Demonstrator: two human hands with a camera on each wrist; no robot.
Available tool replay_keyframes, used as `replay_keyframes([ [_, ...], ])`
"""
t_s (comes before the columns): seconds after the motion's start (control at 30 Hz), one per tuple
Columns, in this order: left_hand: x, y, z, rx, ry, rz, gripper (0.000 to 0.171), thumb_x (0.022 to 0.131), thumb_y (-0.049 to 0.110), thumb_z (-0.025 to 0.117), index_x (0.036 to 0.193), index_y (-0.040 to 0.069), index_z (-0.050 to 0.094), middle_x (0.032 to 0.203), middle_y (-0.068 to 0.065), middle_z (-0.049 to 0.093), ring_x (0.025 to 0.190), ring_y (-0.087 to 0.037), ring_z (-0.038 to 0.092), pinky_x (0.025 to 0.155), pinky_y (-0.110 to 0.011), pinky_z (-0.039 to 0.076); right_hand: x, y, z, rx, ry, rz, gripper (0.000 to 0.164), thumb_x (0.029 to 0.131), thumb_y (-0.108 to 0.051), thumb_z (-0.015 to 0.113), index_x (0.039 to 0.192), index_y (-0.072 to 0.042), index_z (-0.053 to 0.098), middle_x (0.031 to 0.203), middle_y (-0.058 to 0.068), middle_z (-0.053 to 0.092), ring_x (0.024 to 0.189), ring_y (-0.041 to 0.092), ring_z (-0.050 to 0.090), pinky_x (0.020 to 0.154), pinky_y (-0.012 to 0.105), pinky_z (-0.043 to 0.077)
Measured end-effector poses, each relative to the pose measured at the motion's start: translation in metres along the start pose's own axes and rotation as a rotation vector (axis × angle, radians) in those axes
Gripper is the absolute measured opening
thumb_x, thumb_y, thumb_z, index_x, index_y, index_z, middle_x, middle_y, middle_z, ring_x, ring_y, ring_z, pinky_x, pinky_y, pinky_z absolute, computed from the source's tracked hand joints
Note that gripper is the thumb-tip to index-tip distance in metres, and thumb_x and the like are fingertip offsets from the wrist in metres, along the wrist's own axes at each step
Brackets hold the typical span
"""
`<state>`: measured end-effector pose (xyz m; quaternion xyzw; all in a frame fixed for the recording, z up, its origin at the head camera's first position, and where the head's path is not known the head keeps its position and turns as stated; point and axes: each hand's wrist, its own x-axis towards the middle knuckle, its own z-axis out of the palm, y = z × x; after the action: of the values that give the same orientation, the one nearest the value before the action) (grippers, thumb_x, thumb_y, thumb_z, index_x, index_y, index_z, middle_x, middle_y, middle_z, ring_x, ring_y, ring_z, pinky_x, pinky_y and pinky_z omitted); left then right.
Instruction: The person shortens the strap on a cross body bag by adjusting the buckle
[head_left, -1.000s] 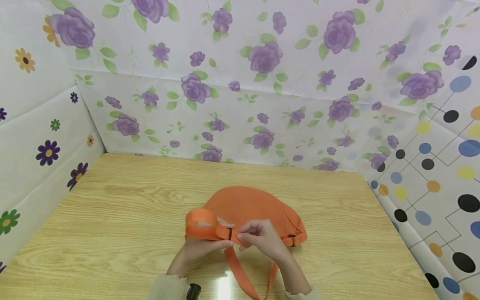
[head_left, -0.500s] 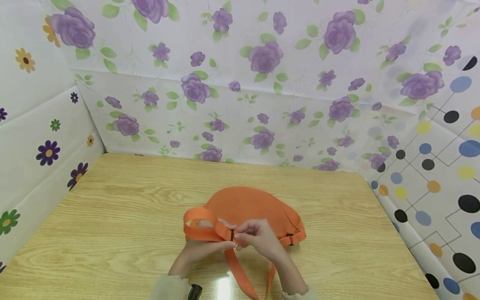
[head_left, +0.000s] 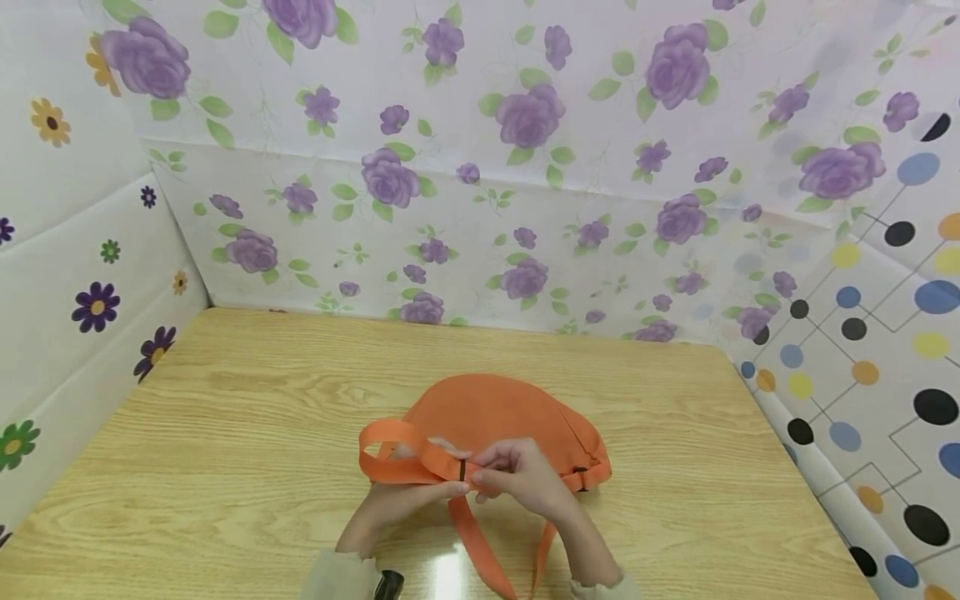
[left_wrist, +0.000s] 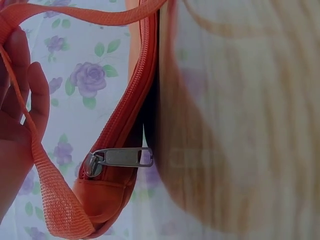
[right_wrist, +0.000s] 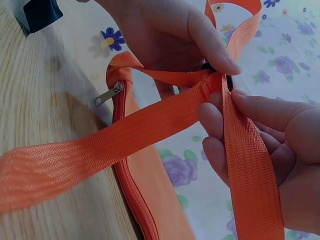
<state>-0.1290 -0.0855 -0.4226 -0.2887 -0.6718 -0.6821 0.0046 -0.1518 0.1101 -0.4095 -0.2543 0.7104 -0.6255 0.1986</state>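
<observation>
An orange waist bag [head_left: 495,408] lies on the wooden table. My left hand [head_left: 401,498] holds its orange strap from the left, thumb beside a small black slider buckle [head_left: 462,470]. Just right of that buckle, my right hand [head_left: 528,482] pinches the strap between thumb and fingers. A strap loop [head_left: 386,431] bulges out over the left hand. In the right wrist view, both thumbs meet at the buckle, and a flat strap length [right_wrist: 255,180] runs down across the right fingers. The left wrist view shows the bag's zipper pull [left_wrist: 122,157]; the left fingertips' grip is partly hidden.
A second black buckle [head_left: 581,478] sits at the bag's right end. Slack strap [head_left: 480,546] hangs toward the table's near edge. A black band [head_left: 387,585] shows by the left sleeve. Flower-patterned sheets [head_left: 465,250] stand behind the table [head_left: 247,400], with patterned sheets at both sides.
The strap loop above the left hand has grown wider and spread to the left. The right hand has moved slightly at the buckle; the bag has barely moved.
</observation>
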Motion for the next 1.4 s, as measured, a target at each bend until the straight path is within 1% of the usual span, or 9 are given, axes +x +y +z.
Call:
replay_keyframes([
  [0.1,-0.001,0.001,0.000,-0.005,0.011,-0.019,0.029,0.074,-0.005,0.068,0.102,-0.009,0.061,0.093,-0.022,0.059,0.085,-0.017,0.057,0.075,-0.027,0.046,-0.002,0.001,-0.002,-0.010,-0.008,-0.007,0.015,0.086,-0.001,0.058,0.094,0.012,0.061,0.080,0.025,0.063,0.064,0.031,0.063,0.063,0.048,0.050],
  [0.2,-0.002,0.003,0.000,-0.004,0.019,-0.037,0.029,0.075,-0.004,0.068,0.102,-0.009,0.060,0.095,-0.022,0.059,0.086,-0.016,0.056,0.076,-0.026,0.046,-0.004,0.002,-0.005,-0.017,-0.008,-0.004,0.016,0.085,-0.002,0.059,0.094,0.011,0.061,0.081,0.024,0.064,0.064,0.028,0.064,0.063,0.051,0.049],
  [0.4,-0.001,0.007,-0.001,-0.012,0.014,-0.043,0.027,0.076,-0.004,0.067,0.101,-0.010,0.061,0.097,-0.022,0.059,0.092,-0.022,0.055,0.084,-0.027,0.042,-0.010,0.004,-0.011,-0.020,-0.003,0.004,0.018,0.084,-0.006,0.061,0.094,0.009,0.062,0.081,0.021,0.065,0.063,0.024,0.064,0.064,0.055,0.046],
  [0.53,-0.001,0.004,-0.001,-0.010,0.009,-0.033,0.027,0.075,-0.005,0.067,0.101,-0.009,0.061,0.096,-0.022,0.059,0.090,-0.023,0.055,0.082,-0.028,0.043,-0.011,0.006,-0.015,-0.032,-0.005,0.005,0.016,0.084,-0.003,0.060,0.093,0.010,0.062,0.079,0.021,0.064,0.063,0.026,0.064,0.063,0.055,0.046],
  [0.73,-0.002,-0.008,-0.003,0.026,0.019,-0.022,0.029,0.075,-0.002,0.070,0.103,-0.002,0.064,0.098,-0.020,0.060,0.091,-0.020,0.055,0.081,-0.027,0.043,-0.013,0.008,-0.018,-0.042,-0.021,-0.011,0.013,0.084,0.005,0.056,0.093,0.014,0.061,0.079,0.028,0.062,0.062,0.032,0.063,0.061,0.056,0.046],
  [0.83,-0.002,-0.013,-0.004,0.041,0.016,-0.009,0.029,0.075,0.000,0.070,0.104,0.000,0.063,0.099,-0.020,0.060,0.091,-0.018,0.055,0.080,-0.026,0.043,-0.013,0.007,-0.018,-0.043,-0.022,-0.018,0.013,0.084,0.005,0.056,0.092,0.013,0.061,0.078,0.027,0.062,0.061,0.028,0.063,0.061,0.056,0.046],
  [1.03,-0.001,-0.014,-0.005,0.034,-0.001,0.021,0.027,0.076,0.001,0.069,0.103,-0.001,0.064,0.097,-0.020,0.059,0.092,-0.021,0.054,0.082,-0.028,0.043,-0.012,0.005,-0.018,-0.028,-0.013,-0.025,0.015,0.085,-0.001,0.059,0.091,0.012,0.061,0.077,0.023,0.063,0.061,0.019,0.063,0.062,0.055,0.046],
  [1.23,0.001,-0.014,-0.006,0.000,-0.017,0.031,0.028,0.077,-0.002,0.068,0.105,-0.003,0.063,0.093,-0.014,0.060,0.085,-0.019,0.055,0.076,-0.029,0.046,-0.010,0.006,-0.018,-0.038,-0.002,-0.041,0.016,0.085,-0.003,0.060,0.091,0.011,0.062,0.076,0.022,0.063,0.060,0.019,0.063,0.062,0.054,0.046],
  [1.4,0.002,-0.012,-0.006,-0.025,-0.027,0.050,0.029,0.076,-0.007,0.066,0.104,-0.007,0.062,0.092,-0.017,0.058,0.082,-0.018,0.056,0.073,-0.029,0.047,-0.008,0.006,-0.017,-0.039,0.011,-0.034,0.015,0.084,-0.002,0.060,0.091,0.011,0.062,0.077,0.022,0.063,0.060,0.021,0.063,0.062,0.052,0.047],
])
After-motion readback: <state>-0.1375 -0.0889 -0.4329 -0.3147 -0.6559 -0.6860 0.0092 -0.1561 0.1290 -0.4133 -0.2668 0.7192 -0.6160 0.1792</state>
